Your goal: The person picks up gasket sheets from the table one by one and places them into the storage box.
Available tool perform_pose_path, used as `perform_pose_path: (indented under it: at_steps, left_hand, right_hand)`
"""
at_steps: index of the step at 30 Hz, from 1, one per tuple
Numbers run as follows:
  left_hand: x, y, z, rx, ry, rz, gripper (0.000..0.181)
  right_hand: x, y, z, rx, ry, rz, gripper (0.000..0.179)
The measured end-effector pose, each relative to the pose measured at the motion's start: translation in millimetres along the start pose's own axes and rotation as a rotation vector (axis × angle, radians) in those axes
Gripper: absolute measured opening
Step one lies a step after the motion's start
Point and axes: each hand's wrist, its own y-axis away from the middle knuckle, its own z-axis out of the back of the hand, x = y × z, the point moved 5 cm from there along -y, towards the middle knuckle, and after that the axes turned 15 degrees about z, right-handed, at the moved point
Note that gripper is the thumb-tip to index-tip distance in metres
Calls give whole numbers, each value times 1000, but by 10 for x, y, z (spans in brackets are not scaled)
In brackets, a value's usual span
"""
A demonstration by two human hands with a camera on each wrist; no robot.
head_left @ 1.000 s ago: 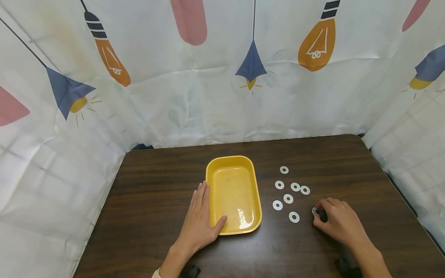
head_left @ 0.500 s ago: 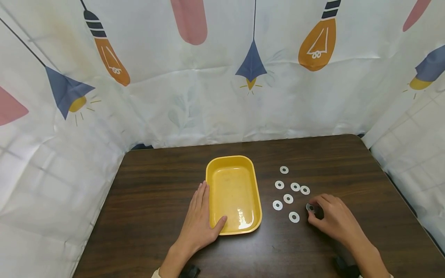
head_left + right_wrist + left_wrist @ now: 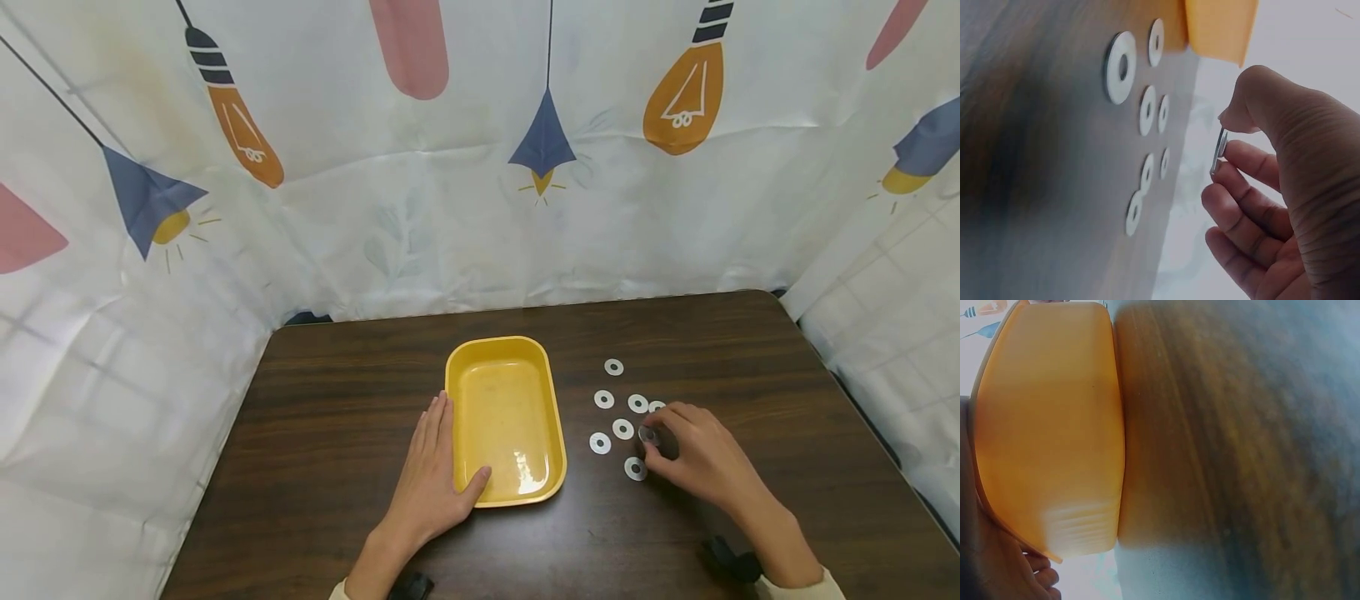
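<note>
My right hand (image 3: 701,458) pinches a flat metal washer (image 3: 1218,152) between thumb and fingertips, off the table. In the right wrist view that washer shows edge-on. Below and beyond it, several more washers (image 3: 622,429) lie flat on the table, the nearest one (image 3: 635,468) partly overlapped by my thumb in the head view. My left hand (image 3: 427,471) rests along the left rim of a yellow tray (image 3: 498,417), fingers straight and thumb across the near corner. The tray has nothing in it. Its outer wall fills much of the left wrist view.
A dark wood-grain table (image 3: 337,417) carries everything. Behind and beside it hangs a white curtain (image 3: 465,225) printed with lamps and bulbs. Two of the loose washers, a washer (image 3: 637,403) and its right neighbour, lie edge to edge at the back right.
My right hand has moved left and a little away from me with the pinched washer, from the right of the loose washers to over their right side. The left hand and tray stay put.
</note>
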Motion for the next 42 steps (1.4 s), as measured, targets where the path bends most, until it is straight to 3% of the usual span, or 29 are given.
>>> perform_pose_path:
  at_steps: [7,23,42]
  left_hand:
    - [-4,3,-3,12,4,15,107]
    - [-14,16,1,-20,-8,-2,107]
    - [-4,-3,-4,11,0,10,107]
  right_hand:
    - [63,-126,-2,-2,-20,43,26]
    - [203,-366,-105,75,-101,-10,25]
    - [297,-647,-145,54,-125,103,27]
